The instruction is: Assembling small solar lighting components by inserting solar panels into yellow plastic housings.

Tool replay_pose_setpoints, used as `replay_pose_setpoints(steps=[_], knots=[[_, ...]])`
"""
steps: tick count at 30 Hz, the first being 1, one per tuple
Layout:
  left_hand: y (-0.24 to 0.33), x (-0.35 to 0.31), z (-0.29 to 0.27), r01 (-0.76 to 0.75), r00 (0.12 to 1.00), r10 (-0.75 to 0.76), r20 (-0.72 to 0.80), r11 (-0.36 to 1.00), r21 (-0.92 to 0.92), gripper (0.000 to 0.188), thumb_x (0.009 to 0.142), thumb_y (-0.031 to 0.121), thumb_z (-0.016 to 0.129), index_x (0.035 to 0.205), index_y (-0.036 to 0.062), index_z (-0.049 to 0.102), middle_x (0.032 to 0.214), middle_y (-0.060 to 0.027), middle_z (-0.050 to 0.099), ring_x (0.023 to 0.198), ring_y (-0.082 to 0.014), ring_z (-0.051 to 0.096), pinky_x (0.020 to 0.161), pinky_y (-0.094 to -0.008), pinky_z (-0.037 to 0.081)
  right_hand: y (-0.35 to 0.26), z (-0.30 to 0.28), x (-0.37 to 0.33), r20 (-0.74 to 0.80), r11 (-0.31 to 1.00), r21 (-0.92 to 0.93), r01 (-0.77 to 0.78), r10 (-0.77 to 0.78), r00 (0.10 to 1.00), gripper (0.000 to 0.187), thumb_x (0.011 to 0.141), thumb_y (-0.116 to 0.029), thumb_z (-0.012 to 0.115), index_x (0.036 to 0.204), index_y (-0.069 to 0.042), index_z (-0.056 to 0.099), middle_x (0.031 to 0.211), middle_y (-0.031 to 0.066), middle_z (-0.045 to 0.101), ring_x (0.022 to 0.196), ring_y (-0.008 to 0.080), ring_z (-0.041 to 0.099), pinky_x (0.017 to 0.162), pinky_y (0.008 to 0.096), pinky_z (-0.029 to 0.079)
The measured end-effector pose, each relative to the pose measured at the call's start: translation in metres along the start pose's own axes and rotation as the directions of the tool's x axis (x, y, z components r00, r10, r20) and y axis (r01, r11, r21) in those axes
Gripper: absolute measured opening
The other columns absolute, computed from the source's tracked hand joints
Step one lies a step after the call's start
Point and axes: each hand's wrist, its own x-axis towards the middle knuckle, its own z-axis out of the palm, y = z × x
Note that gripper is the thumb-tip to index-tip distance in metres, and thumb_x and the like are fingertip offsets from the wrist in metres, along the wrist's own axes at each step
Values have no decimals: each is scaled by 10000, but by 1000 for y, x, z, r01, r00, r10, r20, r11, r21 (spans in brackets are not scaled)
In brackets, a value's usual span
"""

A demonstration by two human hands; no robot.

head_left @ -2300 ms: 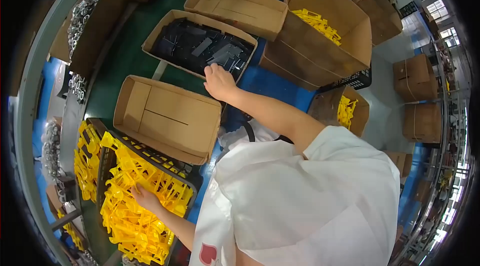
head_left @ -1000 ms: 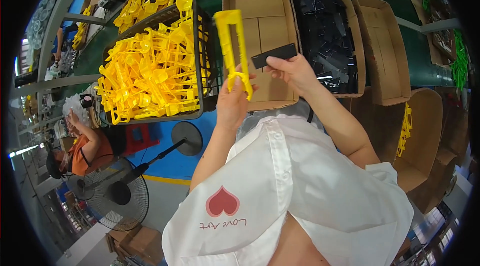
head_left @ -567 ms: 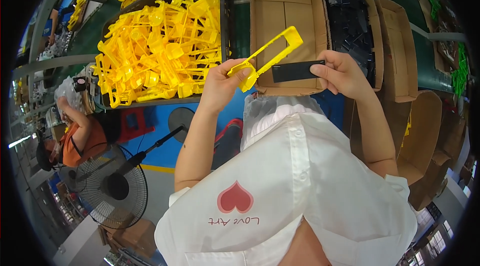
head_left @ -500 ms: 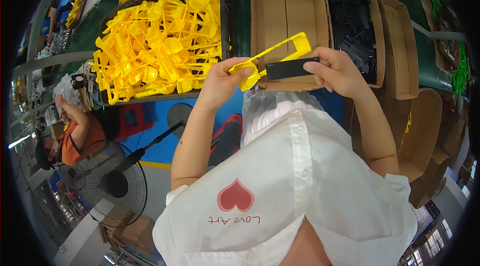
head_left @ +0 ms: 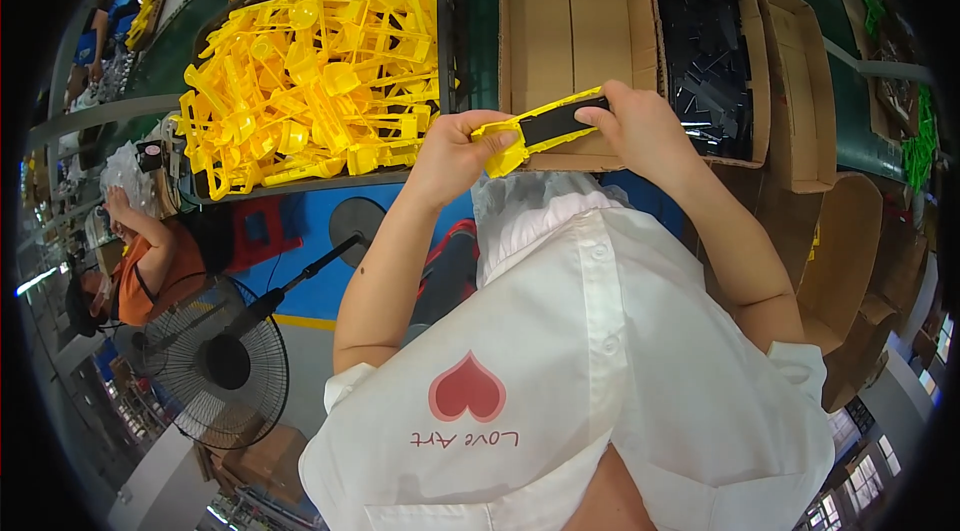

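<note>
A yellow plastic frame [head_left: 507,153] is gripped at its wide left end by my left hand [head_left: 460,153], the thumb lying on top. Inside the frame's long opening lies a flat black plastic panel [head_left: 553,122]. My right hand [head_left: 645,126] is closed over the far right end of both parts, its thumb pressing on the panel. Those fingers hide the frame's right end. Both parts are held over the near edge of a cardboard box [head_left: 540,61].
A black crate [head_left: 452,31] heaped with yellow plastic parts [head_left: 310,81] stands on the left. Right of the middle box sits a box of black panels [head_left: 705,51], then a narrow carton [head_left: 795,91]. A floor fan [head_left: 228,363] and another person [head_left: 150,271] are at left.
The black panel, held apart from the frame before, now lies within it. My right hand has moved left and now holds the frame's end as well.
</note>
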Motion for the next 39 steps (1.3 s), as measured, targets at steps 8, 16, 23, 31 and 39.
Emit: replay_pose_setpoints(steps=[8, 16, 23, 31, 39], knots=[[-1, 13, -7, -138, 989, 127, 80, 977, 161, 187, 764, 125, 614, 895, -9, 609, 785, -98, 615, 706, -134, 569, 693, -243, 447, 29, 7, 10, 172, 807, 542, -236, 169, 971, 299, 729, -286, 667, 761, -40, 499, 610, 83, 539, 489, 128, 508, 461, 235, 412], [7, 39, 48, -120, 968, 248, 47, 289, 950, 298, 722, 336, 612, 672, 44, 575, 592, -112, 566, 579, -303, 552, 545, -376, 433, 36, 27, 11, -48, 956, 291, -35, 51, 998, 383, 694, -352, 671, 741, -11, 502, 639, 151, 556, 568, 248, 559, 522, 318, 429], [-8, 59, 54, -296, 907, 421, -20, 670, 681, 251, 718, 266, 625, 680, 26, 561, 621, -151, 551, 593, -286, 556, 544, -362, 436, 38, 14, 6, -76, 825, 561, 77, -41, 996, 498, 763, -465, 572, 920, -25, 399, 684, 86, 532, 570, 184, 537, 510, 275, 421], [10, 75, 58, 290, 670, 671, 318, 158, -944, 236, 802, 277, 452, 615, 141, 405, 599, 8, 381, 636, -147, 351, 697, -286, 323, 34, 3, -5, 39, 137, 990, -18, -148, 988, 323, 903, -353, 361, 1017, -56, 420, 684, 18, 493, 513, 44, 402, 459, 168, 304], [8, 76, 79, 354, 612, 699, 369, 175, -919, 289, 796, 348, 491, 617, 132, 421, 646, -12, 420, 670, -168, 399, 738, -307, 363, 34, 8, -18, 85, 222, 974, -40, -198, 976, 282, 825, -200, 552, 1001, -40, 402, 690, 17, 494, 551, 52, 419, 486, 176, 339]])
